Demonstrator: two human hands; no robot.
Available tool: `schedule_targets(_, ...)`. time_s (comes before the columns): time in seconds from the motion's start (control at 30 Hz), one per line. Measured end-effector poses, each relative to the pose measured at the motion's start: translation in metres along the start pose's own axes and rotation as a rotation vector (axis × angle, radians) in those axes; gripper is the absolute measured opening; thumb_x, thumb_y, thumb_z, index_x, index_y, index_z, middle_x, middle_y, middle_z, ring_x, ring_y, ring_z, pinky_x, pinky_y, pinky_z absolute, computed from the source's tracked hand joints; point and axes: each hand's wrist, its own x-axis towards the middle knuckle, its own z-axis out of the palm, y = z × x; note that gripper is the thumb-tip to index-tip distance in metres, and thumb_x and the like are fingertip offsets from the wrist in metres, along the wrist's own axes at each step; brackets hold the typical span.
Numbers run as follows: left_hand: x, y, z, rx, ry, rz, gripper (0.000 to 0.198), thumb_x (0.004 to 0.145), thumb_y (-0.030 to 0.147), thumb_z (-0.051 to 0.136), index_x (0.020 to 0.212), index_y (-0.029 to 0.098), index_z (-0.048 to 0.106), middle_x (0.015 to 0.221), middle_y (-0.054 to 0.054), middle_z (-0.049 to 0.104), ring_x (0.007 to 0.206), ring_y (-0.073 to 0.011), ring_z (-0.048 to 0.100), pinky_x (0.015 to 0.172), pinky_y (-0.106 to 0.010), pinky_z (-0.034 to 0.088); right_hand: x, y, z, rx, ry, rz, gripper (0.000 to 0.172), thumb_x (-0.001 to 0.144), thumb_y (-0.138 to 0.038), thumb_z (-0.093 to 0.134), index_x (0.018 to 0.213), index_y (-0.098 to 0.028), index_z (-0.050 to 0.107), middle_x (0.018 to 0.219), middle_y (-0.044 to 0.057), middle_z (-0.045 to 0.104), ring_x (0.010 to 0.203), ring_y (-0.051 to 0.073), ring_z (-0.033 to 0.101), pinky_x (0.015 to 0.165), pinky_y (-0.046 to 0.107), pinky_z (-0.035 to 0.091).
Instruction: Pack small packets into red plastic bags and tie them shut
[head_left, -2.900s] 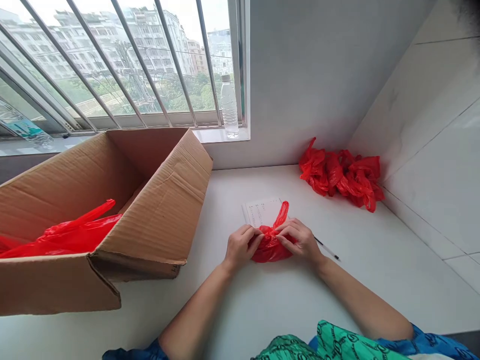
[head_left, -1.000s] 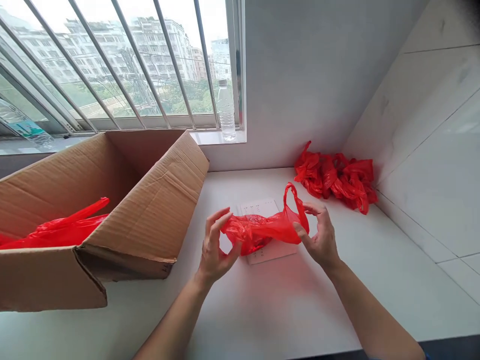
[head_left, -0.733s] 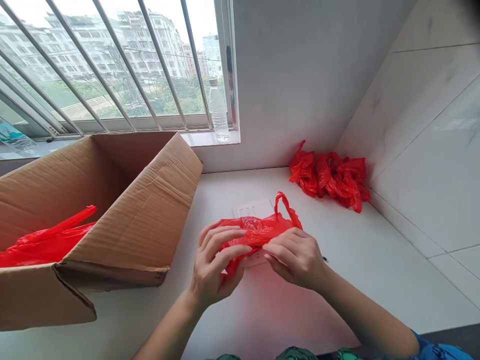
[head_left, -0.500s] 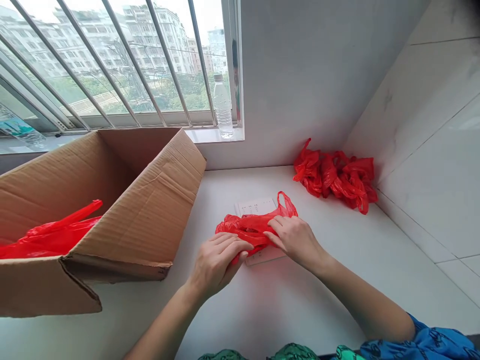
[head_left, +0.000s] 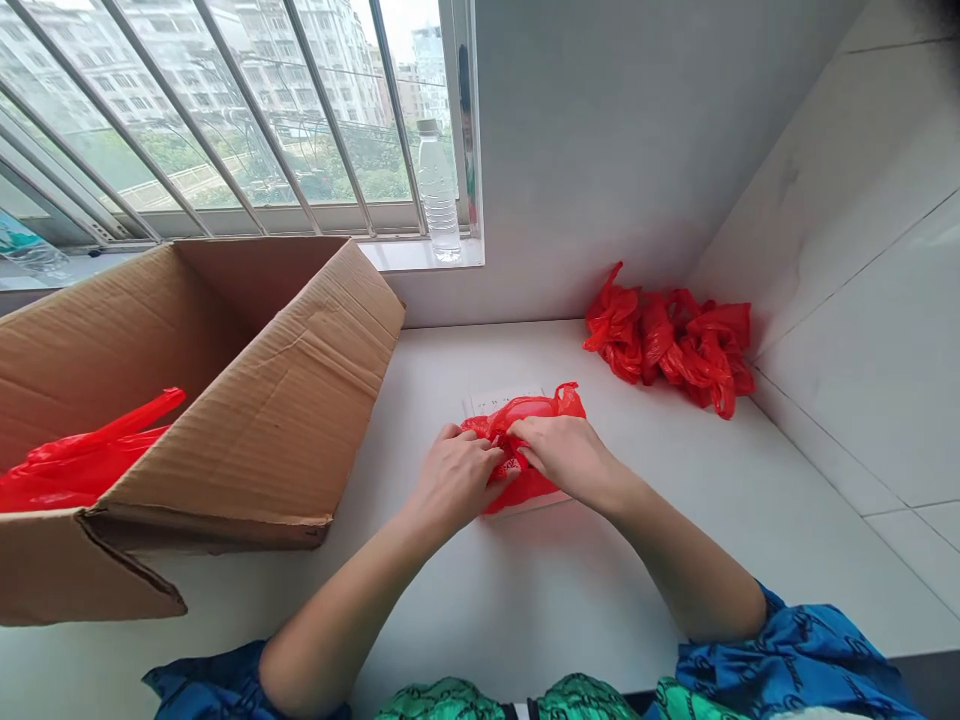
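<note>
A crumpled red plastic bag point(head_left: 534, 412) lies bunched on a white sheet of paper point(head_left: 487, 403) in the middle of the white counter point(head_left: 525, 590). My left hand point(head_left: 454, 478) presses and grips the bag's left side with curled fingers. My right hand point(head_left: 564, 455) pinches the bag's top from the right, fingers closed on the plastic. Both hands meet over the bag, and part of it is hidden under them.
An open cardboard box point(head_left: 225, 400) stands at the left, holding loose red bags point(head_left: 75, 462). A pile of bunched red bags point(head_left: 675, 340) lies in the far right corner by the tiled wall. A water bottle point(head_left: 436, 195) stands on the barred window's sill.
The bag, stretched out in the air between my hands a second ago, has been lowered onto the paper and gathered into a tighter bundle. Both hands have closed in on it.
</note>
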Motion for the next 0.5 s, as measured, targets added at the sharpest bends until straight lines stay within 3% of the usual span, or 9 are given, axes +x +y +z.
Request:
schedule_targets(0.1, -0.004, -0.009, 0.004, -0.003, -0.001, -0.078, 0.043, 0.095, 0.039, 0.046, 0.056, 0.021, 0.051, 0.046, 0.0, 0.054, 0.045, -0.0144, 0.047, 0.067, -0.036, 0.033, 0.014, 0.012, 0.014, 0.002, -0.081, 0.064, 0.012, 0.081, -0.008, 0.062, 0.077, -0.019, 0.063, 0.074, 0.004, 0.066, 0.06, 0.017, 0.06, 0.049, 0.027, 0.027)
schedule_targets(0.2, -0.014, -0.015, 0.011, 0.007, -0.059, -0.124, 0.037, 0.086, 0.045, 0.056, 0.06, 0.021, 0.046, 0.044, 0.003, 0.051, 0.037, -0.0133, 0.041, 0.065, -0.035, 0.03, 0.02, 0.022, 0.03, -0.012, -0.099, 0.102, 0.011, 0.072, -0.011, 0.07, 0.078, -0.019, 0.064, 0.078, 0.007, 0.067, 0.063, 0.02, 0.062, 0.049, 0.027, 0.028)
schedule_targets(0.33, -0.025, -0.019, 0.021, -0.012, -0.106, -0.155, 0.036, 0.075, 0.054, 0.067, 0.074, 0.022, 0.05, 0.046, 0.002, 0.053, 0.041, -0.0191, 0.049, 0.065, -0.036, 0.03, 0.021, 0.024, 0.04, -0.019, -0.095, 0.089, 0.015, 0.072, -0.011, 0.07, 0.084, -0.02, 0.066, 0.083, 0.007, 0.068, 0.068, 0.022, 0.063, 0.05, 0.027, 0.028)
schedule_targets(0.4, -0.026, -0.022, 0.022, -0.02, -0.087, -0.166, 0.042, 0.074, 0.059, 0.068, 0.082, 0.021, 0.052, 0.05, 0.001, 0.056, 0.046, -0.0219, 0.055, 0.067, -0.037, 0.032, 0.02, 0.025, 0.037, -0.005, -0.07, 0.064, 0.01, 0.079, -0.012, 0.063, 0.08, -0.021, 0.066, 0.08, 0.006, 0.068, 0.069, 0.021, 0.063, 0.051, 0.027, 0.028)
schedule_targets(0.5, -0.021, -0.026, 0.014, -0.022, -0.055, -0.168, 0.045, 0.078, 0.061, 0.067, 0.095, 0.02, 0.057, 0.064, -0.003, 0.066, 0.059, -0.0242, 0.062, 0.073, -0.038, 0.035, 0.015, 0.029, 0.022, 0.15, 0.008, -0.026, 0.02, 0.086, -0.012, 0.056, 0.079, -0.025, 0.07, 0.078, 0.002, 0.068, 0.071, 0.018, 0.062, 0.054, 0.026, 0.032)
